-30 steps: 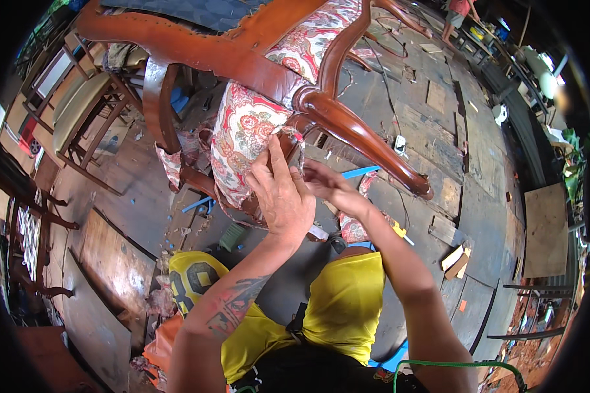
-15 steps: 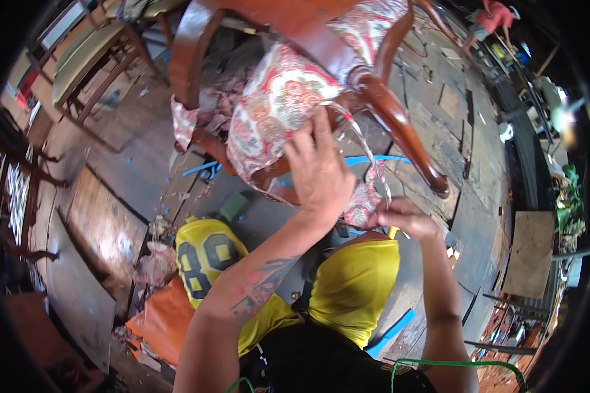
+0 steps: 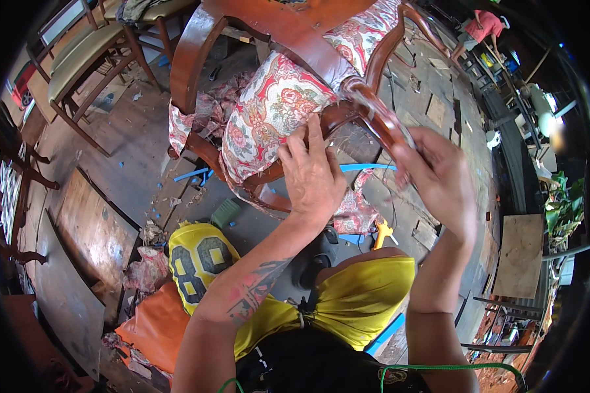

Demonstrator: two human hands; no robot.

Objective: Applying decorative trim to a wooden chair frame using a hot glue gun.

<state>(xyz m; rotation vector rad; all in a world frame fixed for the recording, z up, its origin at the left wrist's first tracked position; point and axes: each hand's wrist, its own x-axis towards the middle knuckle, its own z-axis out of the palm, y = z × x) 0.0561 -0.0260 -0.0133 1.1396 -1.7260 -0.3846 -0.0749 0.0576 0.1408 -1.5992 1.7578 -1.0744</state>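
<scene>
Loosely spread left hand (image 3: 313,171) touches floral seat (image 3: 269,118); curled right hand (image 3: 439,177) grips strip (image 3: 408,136).

Floral fabric (image 3: 275,105) is being touched by the left hand (image 3: 313,180); right of its fingers (image 3: 315,133), a blurred strip (image 3: 392,118) is being held by the right hand (image 3: 444,180). Yellow shorts (image 3: 364,291) are being worn below.

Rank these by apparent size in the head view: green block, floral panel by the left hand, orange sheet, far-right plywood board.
1. Floral panel
2. Orange sheet and plywood board: too alike to rank
3. Green block
</scene>
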